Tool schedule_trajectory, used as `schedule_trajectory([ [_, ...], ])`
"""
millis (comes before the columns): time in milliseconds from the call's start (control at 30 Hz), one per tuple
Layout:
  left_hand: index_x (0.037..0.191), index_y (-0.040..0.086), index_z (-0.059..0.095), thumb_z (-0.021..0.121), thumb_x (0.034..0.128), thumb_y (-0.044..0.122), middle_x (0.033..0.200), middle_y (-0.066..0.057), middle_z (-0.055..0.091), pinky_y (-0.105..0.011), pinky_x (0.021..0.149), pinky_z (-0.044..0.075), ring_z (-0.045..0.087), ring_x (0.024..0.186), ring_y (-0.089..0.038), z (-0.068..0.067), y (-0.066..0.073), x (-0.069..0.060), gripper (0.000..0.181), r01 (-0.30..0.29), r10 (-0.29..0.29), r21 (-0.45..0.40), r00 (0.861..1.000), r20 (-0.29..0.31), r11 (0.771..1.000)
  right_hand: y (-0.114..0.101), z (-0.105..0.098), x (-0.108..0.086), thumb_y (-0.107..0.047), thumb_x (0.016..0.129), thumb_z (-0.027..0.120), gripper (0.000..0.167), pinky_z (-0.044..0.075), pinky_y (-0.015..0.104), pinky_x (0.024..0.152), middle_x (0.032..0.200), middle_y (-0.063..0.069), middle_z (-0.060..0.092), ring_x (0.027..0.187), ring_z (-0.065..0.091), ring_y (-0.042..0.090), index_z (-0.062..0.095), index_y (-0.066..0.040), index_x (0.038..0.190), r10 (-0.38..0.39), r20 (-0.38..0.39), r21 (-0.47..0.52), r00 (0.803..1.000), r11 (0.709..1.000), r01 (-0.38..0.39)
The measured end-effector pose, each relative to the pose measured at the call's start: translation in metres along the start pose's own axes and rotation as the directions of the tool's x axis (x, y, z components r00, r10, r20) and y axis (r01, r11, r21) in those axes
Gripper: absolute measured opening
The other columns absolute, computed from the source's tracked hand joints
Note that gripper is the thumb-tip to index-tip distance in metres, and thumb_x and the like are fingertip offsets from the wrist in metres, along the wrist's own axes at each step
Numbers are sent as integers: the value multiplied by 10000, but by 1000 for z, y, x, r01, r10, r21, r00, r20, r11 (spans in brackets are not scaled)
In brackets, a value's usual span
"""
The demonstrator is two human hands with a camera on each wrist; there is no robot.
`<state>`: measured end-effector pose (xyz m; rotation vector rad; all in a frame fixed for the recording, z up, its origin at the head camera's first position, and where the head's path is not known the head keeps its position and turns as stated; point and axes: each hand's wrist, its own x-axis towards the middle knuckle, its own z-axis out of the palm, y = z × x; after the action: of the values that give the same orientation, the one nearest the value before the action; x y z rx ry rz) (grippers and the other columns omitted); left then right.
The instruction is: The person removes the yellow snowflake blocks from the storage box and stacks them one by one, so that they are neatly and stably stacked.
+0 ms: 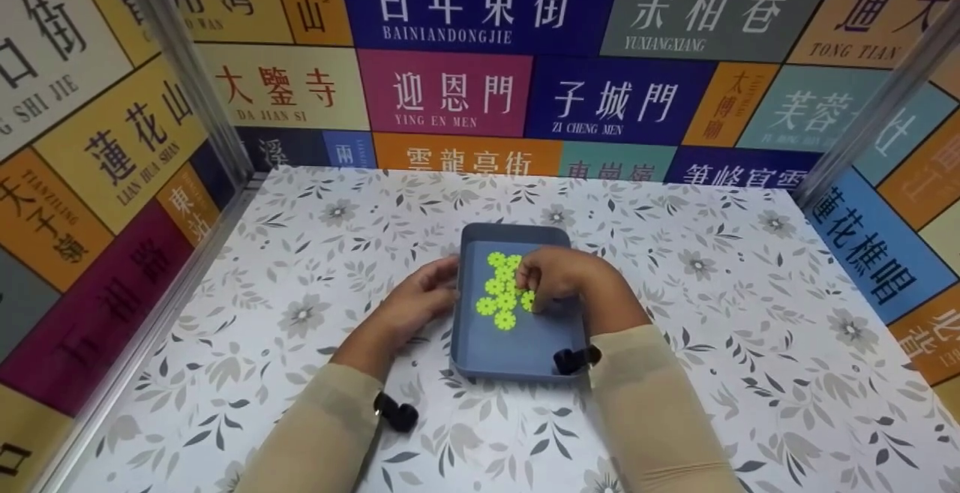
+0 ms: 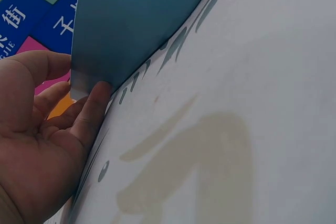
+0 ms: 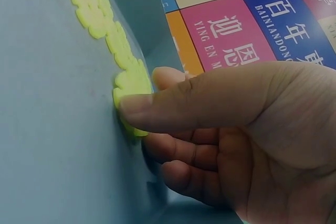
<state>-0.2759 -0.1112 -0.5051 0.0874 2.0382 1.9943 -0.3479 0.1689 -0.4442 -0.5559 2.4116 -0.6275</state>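
A shallow grey-blue tray (image 1: 517, 350) holds several yellow-green flower-shaped discs (image 1: 505, 320), bunched around its middle. Over the tray's right side, my right hand (image 1: 559, 277) pinches one disc (image 1: 528, 300) between thumb and fingers. Close up in the right wrist view, the thumb (image 3: 139, 109) presses on a yellow-green disc, and more discs (image 3: 89, 6) lie in a row on the tray floor. My left hand (image 1: 416, 302) is at the tray's left side, its fingertips (image 2: 100, 90) touching the outside of the wall (image 2: 126, 30).
The tray stands on a table covered in white floral cloth (image 1: 337, 253). Panels with coloured street-name blocks (image 1: 450, 95) rise behind and on both sides. Small black cameras (image 1: 396, 412) sit at both wrists, over beige sleeves (image 1: 322, 418).
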Motion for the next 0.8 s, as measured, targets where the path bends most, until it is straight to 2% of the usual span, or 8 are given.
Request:
schedule_trajectory([
  [167,1598,242,511,706,971,131,1604,-10,568,-436,1236,461,583,1438,-214,-1,1,0,666,10,-10,14,1000,-4,1000,2,-2,-4,-44,822,870,301,522,287,667,953,13,675,799,609,159,767,-146,1086,-58,-27,11,998,998,59],
  [300,1599,245,510,709,967,129,1602,-12,570,-437,1241,456,583,1436,-215,-3,1,1,672,6,-6,11,1000,-13,1000,4,-8,-7,-109,871,841,267,547,290,741,992,7,720,865,646,152,793,-143,1131,-110,-71,47,991,992,114],
  [500,1617,190,481,674,984,89,1614,-62,552,-451,1233,461,567,1458,-249,-2,-1,3,669,0,0,-35,1000,11,999,8,-18,-14,-190,903,830,318,592,359,846,1116,37,795,986,704,191,797,-129,1214,-101,-182,197,978,971,137],
  [700,1616,179,479,675,984,77,1617,-67,545,-455,1226,470,568,1457,-258,-2,-3,2,670,3,-3,-50,1000,6,999,8,-24,-20,-206,934,815,330,604,539,954,1186,80,785,998,734,231,780,-127,1253,-54,-267,350,962,925,149],
  [800,1615,185,481,683,982,81,1619,-53,545,-450,1227,472,567,1458,-245,-2,-2,2,673,7,-7,-42,1000,3,999,5,-26,-25,-215,954,801,295,609,572,997,1176,86,773,1009,748,267,780,-149,1241,-36,-309,399,950,902,163],
])
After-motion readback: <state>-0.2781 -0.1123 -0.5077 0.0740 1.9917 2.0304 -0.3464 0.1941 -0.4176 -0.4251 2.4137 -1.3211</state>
